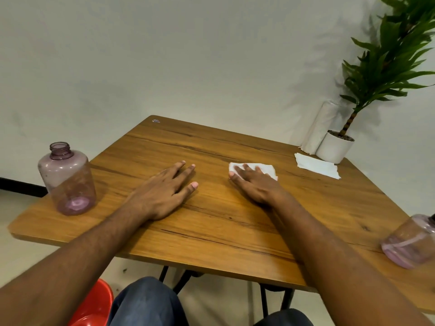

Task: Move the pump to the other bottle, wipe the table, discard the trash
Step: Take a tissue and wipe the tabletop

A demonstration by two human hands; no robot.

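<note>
Ahead of the fingers of the left hand, bare counter runs clear to the far edge. Well to their left stands an open-necked purple bottle. Right of the right hand's fingers, flat on a folded tissue, open wood leads to a loose paper napkin, with a potted plant just behind it. Nearer the person, a second purple bottle blocks the right edge.

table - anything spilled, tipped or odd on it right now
No spill shows on the table. The left bottle stands upright with an open neck and no pump. The right bottle is cut off by the frame edge. The right hand presses a white tissue flat; spare tissues lie by the plant pot.
</note>
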